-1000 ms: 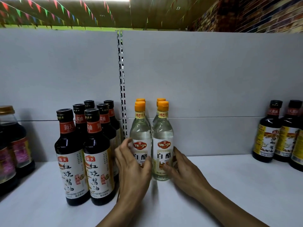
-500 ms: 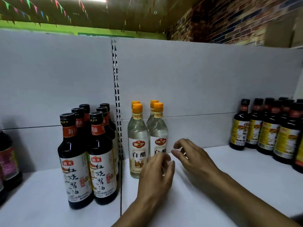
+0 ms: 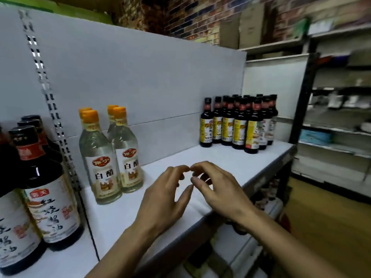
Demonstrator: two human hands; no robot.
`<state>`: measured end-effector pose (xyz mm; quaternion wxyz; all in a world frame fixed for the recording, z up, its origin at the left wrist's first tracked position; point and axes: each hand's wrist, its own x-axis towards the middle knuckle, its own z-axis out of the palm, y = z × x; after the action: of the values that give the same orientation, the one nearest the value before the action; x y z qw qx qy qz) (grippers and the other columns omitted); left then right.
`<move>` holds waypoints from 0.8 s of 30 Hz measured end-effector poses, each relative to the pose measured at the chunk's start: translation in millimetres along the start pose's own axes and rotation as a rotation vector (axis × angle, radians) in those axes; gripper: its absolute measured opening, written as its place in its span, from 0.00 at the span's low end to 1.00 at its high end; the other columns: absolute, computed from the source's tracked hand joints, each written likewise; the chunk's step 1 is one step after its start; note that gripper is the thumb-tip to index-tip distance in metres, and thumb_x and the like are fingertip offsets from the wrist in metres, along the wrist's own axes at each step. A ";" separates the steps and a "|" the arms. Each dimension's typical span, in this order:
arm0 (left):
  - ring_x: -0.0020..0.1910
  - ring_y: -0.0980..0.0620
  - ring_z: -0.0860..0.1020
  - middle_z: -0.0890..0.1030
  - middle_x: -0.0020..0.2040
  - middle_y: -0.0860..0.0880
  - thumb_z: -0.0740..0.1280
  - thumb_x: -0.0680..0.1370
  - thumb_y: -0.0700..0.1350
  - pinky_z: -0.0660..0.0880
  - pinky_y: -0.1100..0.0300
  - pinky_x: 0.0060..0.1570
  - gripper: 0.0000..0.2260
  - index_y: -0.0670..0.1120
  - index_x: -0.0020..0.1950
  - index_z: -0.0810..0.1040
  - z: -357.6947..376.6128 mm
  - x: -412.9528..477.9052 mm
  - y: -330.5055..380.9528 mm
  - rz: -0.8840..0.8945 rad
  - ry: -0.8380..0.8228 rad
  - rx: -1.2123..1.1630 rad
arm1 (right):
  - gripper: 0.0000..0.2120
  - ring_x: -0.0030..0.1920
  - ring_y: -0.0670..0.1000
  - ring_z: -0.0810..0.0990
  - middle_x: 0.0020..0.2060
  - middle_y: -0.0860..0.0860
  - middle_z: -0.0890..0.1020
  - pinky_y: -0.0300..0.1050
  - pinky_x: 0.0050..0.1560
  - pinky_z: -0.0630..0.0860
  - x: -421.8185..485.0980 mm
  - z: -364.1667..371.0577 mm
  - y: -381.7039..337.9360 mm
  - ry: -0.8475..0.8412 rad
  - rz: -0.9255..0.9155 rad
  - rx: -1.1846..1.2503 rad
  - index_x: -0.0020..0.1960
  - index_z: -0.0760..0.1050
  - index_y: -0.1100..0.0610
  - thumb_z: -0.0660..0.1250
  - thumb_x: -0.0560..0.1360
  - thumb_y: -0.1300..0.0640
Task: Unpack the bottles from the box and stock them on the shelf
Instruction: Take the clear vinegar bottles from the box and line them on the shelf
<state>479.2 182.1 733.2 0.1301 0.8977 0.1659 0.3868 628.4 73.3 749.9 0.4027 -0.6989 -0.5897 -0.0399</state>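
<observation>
On the white shelf, four clear bottles with orange caps stand two by two, just right of the slotted upright. Left of that upright crowd the dark soy bottles. Well off to the right stands a cluster of dark bottles with yellow labels. Between the two groups, above the shelf's front edge, the left hand and right hand hover loosely curled and empty, fingertips almost meeting. The clear bottles read 白醋; the nearest dark one reads 红烧酱油.
</observation>
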 end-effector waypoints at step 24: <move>0.64 0.56 0.74 0.72 0.66 0.57 0.65 0.82 0.54 0.76 0.52 0.59 0.23 0.59 0.75 0.61 162.8 -30.1 159.9 0.176 -0.573 -0.220 | 0.12 0.56 0.39 0.77 0.58 0.42 0.78 0.32 0.51 0.74 -195.2 -117.3 124.7 0.041 0.437 -0.094 0.66 0.74 0.47 0.63 0.83 0.50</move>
<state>611.4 7.4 662.8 0.2336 0.9616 0.0013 0.1437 725.6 -150.5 660.9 0.3807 -0.8273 -0.4132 0.0065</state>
